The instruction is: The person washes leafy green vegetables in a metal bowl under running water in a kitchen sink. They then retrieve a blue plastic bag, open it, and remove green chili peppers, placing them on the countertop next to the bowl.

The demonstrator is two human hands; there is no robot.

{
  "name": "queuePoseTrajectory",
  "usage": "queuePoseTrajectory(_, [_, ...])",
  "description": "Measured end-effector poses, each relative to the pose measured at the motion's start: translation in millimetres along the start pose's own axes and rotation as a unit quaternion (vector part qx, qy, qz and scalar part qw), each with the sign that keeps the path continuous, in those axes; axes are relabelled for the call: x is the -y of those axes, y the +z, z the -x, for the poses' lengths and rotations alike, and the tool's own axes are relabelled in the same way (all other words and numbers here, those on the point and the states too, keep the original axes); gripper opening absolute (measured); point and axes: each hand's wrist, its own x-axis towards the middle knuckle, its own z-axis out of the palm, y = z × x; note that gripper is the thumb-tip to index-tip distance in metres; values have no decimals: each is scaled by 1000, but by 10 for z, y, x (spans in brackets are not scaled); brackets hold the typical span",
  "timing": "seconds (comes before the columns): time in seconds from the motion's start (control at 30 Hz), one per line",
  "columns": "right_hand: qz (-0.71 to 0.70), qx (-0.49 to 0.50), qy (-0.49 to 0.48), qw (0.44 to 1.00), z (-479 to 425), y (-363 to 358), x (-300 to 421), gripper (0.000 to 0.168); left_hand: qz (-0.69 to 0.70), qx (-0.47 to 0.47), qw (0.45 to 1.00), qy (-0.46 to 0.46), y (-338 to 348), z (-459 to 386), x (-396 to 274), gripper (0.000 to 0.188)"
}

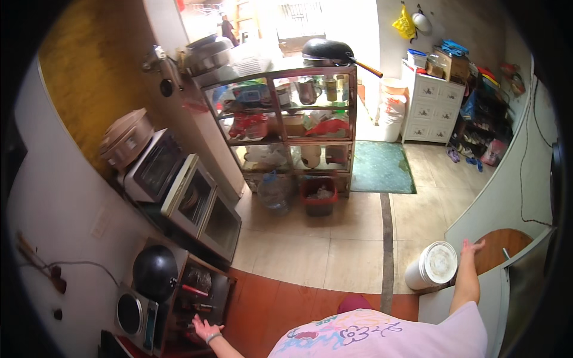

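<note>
My left hand (207, 329), with a band on the wrist, is held out with fingers apart and nothing in it. It is nearest to a low open wooden cabinet (227, 276) holding a red-handled item (195, 290) and other things too dark to name. A black wok (155, 273) and a stove-like appliance (130, 313) sit on its top. My right hand (471, 248) reaches out to the right, fingers spread and holding nothing. Close to it are a lidded white plastic bucket (421, 270) and a round brown wooden board (497, 244) by the wall; whether I touch the board cannot be told.
Ahead stands a glass-fronted cabinet (277, 112) with a black pan (329, 48) on top. A red-rimmed bin (318, 208) and a large water bottle (274, 197) are at its foot. Left are a toaster oven (154, 168) and a white cabinet (219, 223). A green mat (385, 168) lies beyond.
</note>
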Motion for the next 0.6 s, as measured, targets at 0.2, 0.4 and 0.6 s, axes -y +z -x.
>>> queuePoseTrajectory(0.2, [477, -117, -147, 859, -618, -476, -82, 89, -780, -55, 571, 249, 2501, -144, 380, 21])
queuePoseTrajectory(0.4, [709, -63, -204, 672, -874, -218, -816, 75, -713, 128, 526, 447, 4354, -98, 1473, 30])
queuePoseTrajectory(0.6, [741, 182, -243, 599, 343, 759, -2042, 84, -463, 455, 567, 508, 6427, 461, 2215, 10])
